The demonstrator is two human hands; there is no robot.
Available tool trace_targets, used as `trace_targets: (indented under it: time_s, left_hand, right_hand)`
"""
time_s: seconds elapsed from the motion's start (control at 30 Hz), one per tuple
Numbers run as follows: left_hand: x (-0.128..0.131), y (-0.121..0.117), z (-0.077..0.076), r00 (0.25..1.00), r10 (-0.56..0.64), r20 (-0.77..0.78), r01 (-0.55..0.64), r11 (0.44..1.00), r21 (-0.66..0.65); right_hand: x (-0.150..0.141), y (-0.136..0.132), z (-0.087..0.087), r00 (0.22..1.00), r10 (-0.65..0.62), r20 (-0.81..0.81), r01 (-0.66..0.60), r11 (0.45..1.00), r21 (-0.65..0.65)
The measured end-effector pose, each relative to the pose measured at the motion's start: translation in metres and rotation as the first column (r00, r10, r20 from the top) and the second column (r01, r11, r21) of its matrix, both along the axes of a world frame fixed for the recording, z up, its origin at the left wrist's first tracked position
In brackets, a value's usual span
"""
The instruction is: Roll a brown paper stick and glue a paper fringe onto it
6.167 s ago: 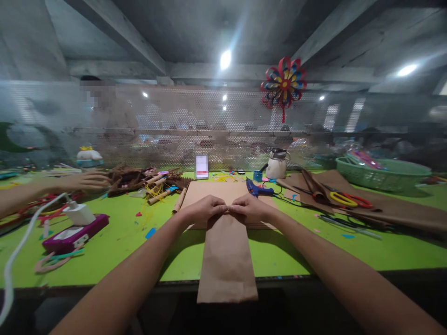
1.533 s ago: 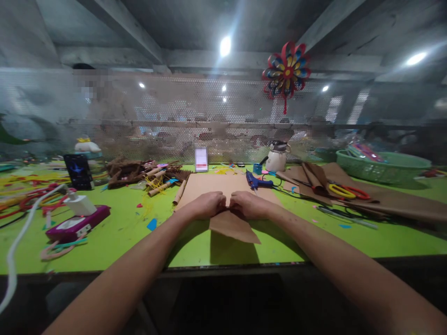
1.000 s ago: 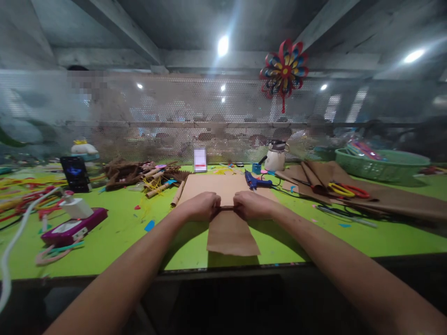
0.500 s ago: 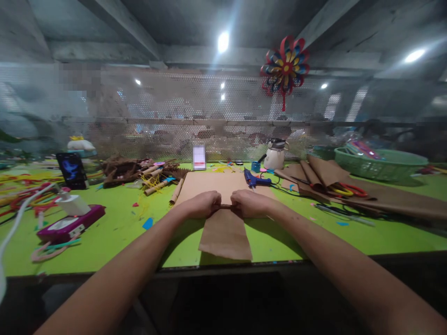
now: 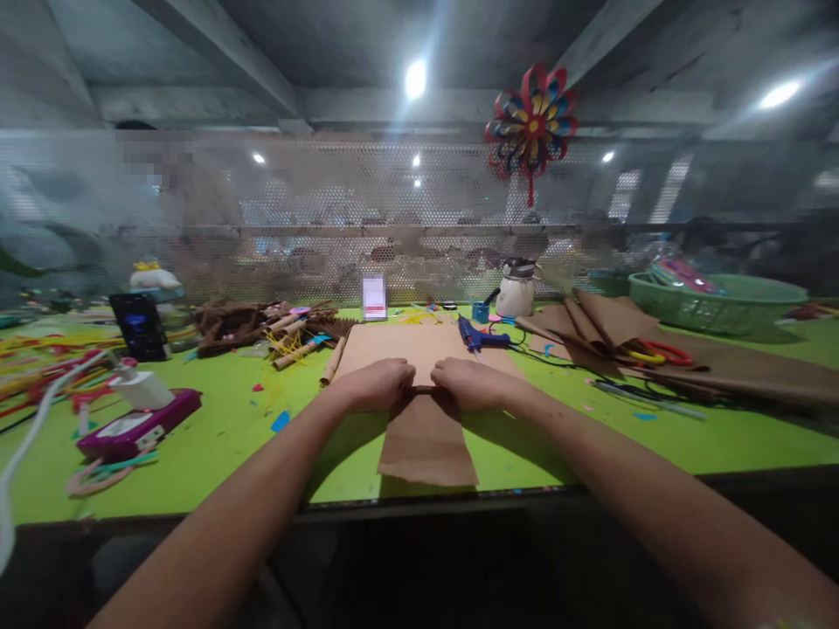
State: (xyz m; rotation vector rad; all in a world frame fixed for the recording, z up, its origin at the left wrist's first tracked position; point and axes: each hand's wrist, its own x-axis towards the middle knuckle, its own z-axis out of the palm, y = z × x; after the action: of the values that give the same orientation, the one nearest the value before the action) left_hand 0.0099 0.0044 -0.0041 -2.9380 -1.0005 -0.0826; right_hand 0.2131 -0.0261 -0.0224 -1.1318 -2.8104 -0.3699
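A strip of brown kraft paper (image 5: pixel 427 441) hangs toward me over the front of the green table, its far end rolled into a narrow tube. My left hand (image 5: pixel 386 383) is closed on the left end of that roll, fingers curled. On the right end, my right hand (image 5: pixel 459 383) grips it the same way. Both hands rest above a flat sheet of light brown cardboard (image 5: pixel 399 341). A blue glue gun (image 5: pixel 481 336) lies on the cardboard's right side, beyond my right hand.
Left are a purple power strip (image 5: pixel 141 428), a phone (image 5: pixel 139 328) and rolled paper tubes (image 5: pixel 298 349). Right are large kraft paper sheets (image 5: pixel 727 362), scissors (image 5: pixel 662 352) and a green basket (image 5: pixel 721 306). A white jug (image 5: pixel 516 293) stands at the back, before a mesh screen (image 5: pixel 294 201).
The view has shifted slightly. Both hands stay on the paper roll in nearly the same place, and the roll's edge looks a little darker and tighter between them.
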Motion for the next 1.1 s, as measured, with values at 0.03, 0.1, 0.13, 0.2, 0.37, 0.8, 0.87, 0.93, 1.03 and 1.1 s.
trace_targets:
  time_s: [0.03, 0.1, 0.13, 0.2, 0.37, 0.8, 0.87, 0.93, 1.03, 1.1]
  left_hand:
    - [-0.001, -0.001, 0.000, 1.000, 0.010, -0.001, -0.010, 1.000, 0.001]
    - [-0.003, 0.000, 0.001, 0.999, 0.039, 0.024, -0.038, 0.999, -0.029]
    - [-0.004, 0.001, 0.001, 0.997, 0.064, 0.053, -0.060, 0.995, -0.077]
    - [-0.006, 0.004, 0.002, 0.982, 0.124, 0.145, -0.089, 0.970, -0.226]
    - [-0.006, 0.008, 0.009, 0.871, 0.201, 0.448, 0.048, 0.874, -0.484]
    - [-0.014, 0.022, -0.003, 0.865, 0.296, 0.404, 0.021, 0.784, -0.620]
    - [-0.013, 0.021, -0.003, 0.865, 0.293, 0.407, 0.039, 0.770, -0.637]
    - [-0.012, 0.018, -0.003, 0.866, 0.285, 0.410, 0.058, 0.758, -0.649]
    - [-0.010, 0.015, -0.004, 0.867, 0.276, 0.414, 0.082, 0.742, -0.666]
    - [-0.008, 0.014, -0.005, 0.860, 0.286, 0.422, 0.091, 0.728, -0.679]
  right_hand:
    - [-0.002, -0.002, -0.001, 1.000, -0.026, 0.012, 0.026, 0.999, 0.024]
    - [-0.005, -0.005, -0.001, 0.996, -0.084, 0.016, 0.084, 0.995, 0.053]
    - [-0.006, -0.006, -0.001, 0.994, -0.108, 0.011, 0.107, 0.993, 0.057]
    - [-0.009, -0.006, 0.000, 0.990, -0.137, -0.008, 0.138, 0.989, 0.059]
    - [-0.015, -0.007, 0.005, 0.988, -0.125, -0.091, 0.137, 0.980, 0.142]
    - [-0.017, 0.005, -0.008, 0.981, -0.015, -0.191, 0.084, 0.931, 0.355]
    - [-0.017, 0.004, -0.008, 0.980, -0.002, -0.197, 0.074, 0.930, 0.359]
    - [-0.017, 0.002, -0.007, 0.981, 0.012, -0.193, 0.060, 0.930, 0.363]
    - [-0.017, 0.001, -0.005, 0.981, 0.033, -0.193, 0.040, 0.931, 0.364]
    - [-0.018, 0.000, -0.004, 0.977, 0.041, -0.208, 0.036, 0.934, 0.355]
